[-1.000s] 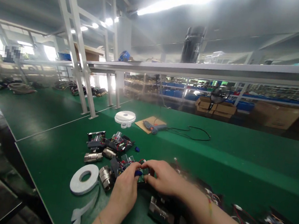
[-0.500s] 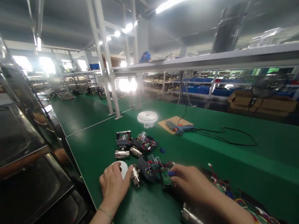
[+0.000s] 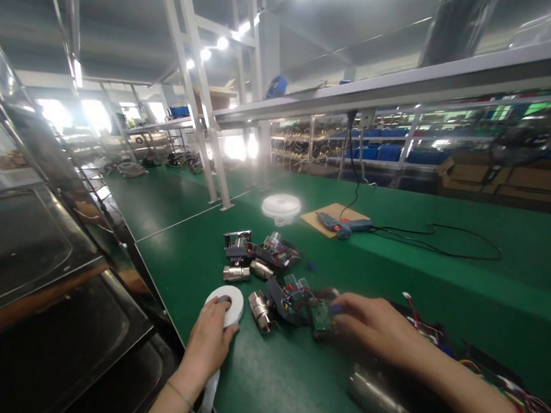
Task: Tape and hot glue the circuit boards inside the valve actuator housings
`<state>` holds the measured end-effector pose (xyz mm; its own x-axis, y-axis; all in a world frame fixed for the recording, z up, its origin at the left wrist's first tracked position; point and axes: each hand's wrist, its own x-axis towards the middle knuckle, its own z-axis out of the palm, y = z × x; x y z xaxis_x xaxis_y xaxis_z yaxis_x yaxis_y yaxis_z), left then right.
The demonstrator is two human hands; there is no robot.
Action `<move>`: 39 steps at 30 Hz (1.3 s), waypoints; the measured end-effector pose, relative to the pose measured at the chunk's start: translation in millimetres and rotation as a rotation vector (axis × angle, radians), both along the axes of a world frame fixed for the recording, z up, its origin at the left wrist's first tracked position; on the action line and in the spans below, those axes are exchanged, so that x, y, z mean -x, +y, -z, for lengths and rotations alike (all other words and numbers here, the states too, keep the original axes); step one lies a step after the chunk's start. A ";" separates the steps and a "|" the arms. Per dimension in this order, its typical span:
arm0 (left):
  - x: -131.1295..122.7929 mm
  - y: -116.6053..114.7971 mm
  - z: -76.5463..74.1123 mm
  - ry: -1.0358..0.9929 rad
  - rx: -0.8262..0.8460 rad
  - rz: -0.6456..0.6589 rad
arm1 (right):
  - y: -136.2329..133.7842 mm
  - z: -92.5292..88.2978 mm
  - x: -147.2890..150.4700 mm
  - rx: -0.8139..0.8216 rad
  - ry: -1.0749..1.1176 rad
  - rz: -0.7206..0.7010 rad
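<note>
A roll of white tape [image 3: 234, 297] lies near the table's front left edge, and its loose end trails down past my wrist. My left hand [image 3: 209, 333] grips the roll, with fingertips at its centre hole and the thumb along its side. My right hand [image 3: 362, 322], slightly blurred, pinches the edge of a green circuit board [image 3: 322, 316], where a small blue part [image 3: 336, 309] shows at the fingertips. Wires join the board to an open dark housing [image 3: 288, 302]. Beside that housing is a metal valve body [image 3: 262, 312], between my two hands.
Further back lie more valve assemblies [image 3: 236, 273] and a stack of white rolls [image 3: 281, 206]. A glue gun [image 3: 344, 226] rests on cardboard [image 3: 317, 222], its cable running right. More wired units [image 3: 506, 384] lie beyond my right forearm. Metal trays [image 3: 50, 315] stand left of the table.
My left hand has shifted on the tape roll, baring more of it, and the trailing tape end now shows. My right hand stays at the circuit board. The whole view has shifted slightly.
</note>
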<state>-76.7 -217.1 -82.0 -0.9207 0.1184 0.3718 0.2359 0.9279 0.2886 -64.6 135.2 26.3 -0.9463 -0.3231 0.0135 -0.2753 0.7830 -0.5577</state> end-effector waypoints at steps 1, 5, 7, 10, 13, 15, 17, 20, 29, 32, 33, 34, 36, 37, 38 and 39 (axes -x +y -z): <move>0.6 -2.2 -0.1 -0.006 0.004 0.013 | -0.1 0.5 -0.5 0.000 0.002 0.006; 3.2 -5.6 -2.3 -0.009 0.020 0.048 | -1.0 -0.6 -3.2 0.000 -0.002 0.026; 3.3 -6.8 -5.3 0.002 0.027 0.059 | -1.2 -2.1 -3.9 0.010 0.008 0.029; -0.7 -7.0 -16.1 0.043 0.026 0.067 | -0.5 -2.7 -4.2 0.023 0.029 0.040; -9.2 7.1 -37.6 0.133 -0.006 0.054 | 1.1 -0.6 -6.1 0.022 0.050 0.081; -14.8 31.1 -55.8 0.204 -0.035 0.086 | 1.7 1.6 -8.3 0.024 0.068 0.111; -18.1 65.1 -72.5 0.260 -0.061 0.183 | 1.7 3.7 -10.6 0.031 0.089 0.133; -15.9 118.4 -86.8 0.288 -0.076 0.328 | 1.2 6.4 -12.9 0.039 0.121 0.160; 15.2 159.0 -63.4 0.255 -0.085 0.407 | 0.1 7.2 -14.0 0.043 0.171 0.197; 20.1 158.2 -57.5 0.239 -0.099 0.444 | -0.4 7.0 -14.9 0.058 0.160 0.212; 21.0 158.3 -56.5 0.234 -0.101 0.450 | -0.5 7.1 -15.1 0.062 0.156 0.217; 21.8 158.6 -55.8 0.230 -0.102 0.456 | -0.6 7.3 -15.2 0.066 0.155 0.223; 22.9 158.9 -55.0 0.225 -0.099 0.465 | -0.6 7.7 -15.3 0.067 0.155 0.236; 23.4 158.8 -54.9 0.223 -0.095 0.470 | -0.6 7.8 -15.3 0.065 0.155 0.239; 23.8 158.6 -54.8 0.222 -0.092 0.474 | -0.6 8.0 -15.2 0.062 0.156 0.239; 24.1 158.4 -54.8 0.222 -0.089 0.478 | -0.5 8.1 -15.0 0.058 0.158 0.238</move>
